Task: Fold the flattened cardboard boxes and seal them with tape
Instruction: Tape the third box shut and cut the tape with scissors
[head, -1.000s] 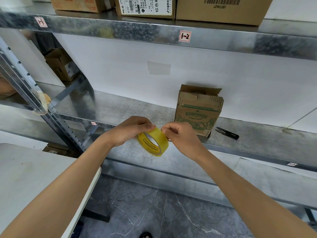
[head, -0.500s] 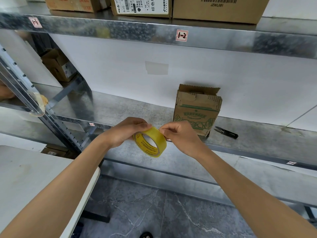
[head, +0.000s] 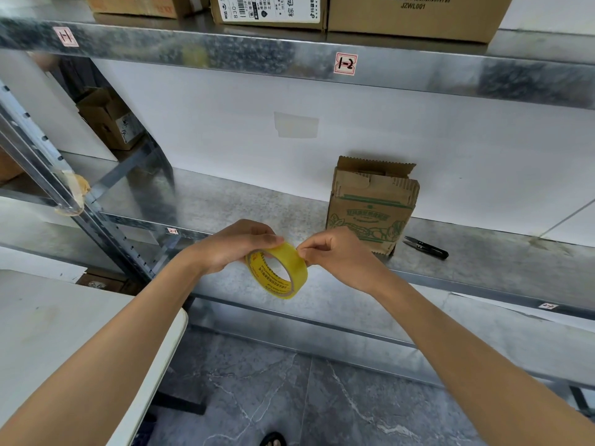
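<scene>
Head view, single frame.

Left hand [head: 235,244]: fingers curled over the top of the tape roll [head: 296,273], thumb side toward the camera; it grips the roll from 10 o'clock. The roll is yellow and translucent, with a red-printed core. It is held in the air in front of the middle shelf [head: 225,204], its open centre facing the camera.

Right hand [head: 335,252]: thumb and forefinger pinch the roll's outer band at about 2 o'clock on the ring. Cannot tell whether a loose end is lifted. Both hands are on the roll, close together but not touching each other.

Cardboard box [head: 370,210]: stands upright on the shelf at 2 o'clock from the roll, near the back wall, green print on the front, top flaps partly raised. The right hand overlaps its lower left corner in view; contact cannot be told.

Black snips [head: 425,247]: lie flat on the shelf just beside the box, at its 4 o'clock.

Larger cartons [head: 415,14] at 12 o'clock on the upper shelf. White table [head: 48,317] at 8 o'clock.
</scene>
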